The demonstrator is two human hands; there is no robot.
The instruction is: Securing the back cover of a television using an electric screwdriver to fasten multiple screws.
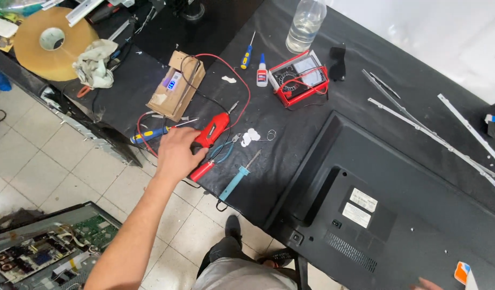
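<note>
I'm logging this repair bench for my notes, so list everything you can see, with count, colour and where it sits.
electric screwdriver: 1, red and black, bench front, under the left hand
television: 1, black, face down, right of bench
light strips: several, pale, behind the television
multimeter: 1, red frame, bench middle
water bottle: 1, clear, bench back
glue bottle: 1, white with blue cap, left of multimeter
cardboard box: 1, brown, small lit display, red and black wires
screwdrivers: 2, blue and yellow, one by the glue, one front left
soldering iron: 1, light blue handle, bench front edge
tape roll: 1, brown, top left
rag: 1, off-white, beside tape
circuit board panel: 1, on floor, bottom left
left hand: gripping the electric screwdriver
right hand: fingertips only, bottom edge
</note>
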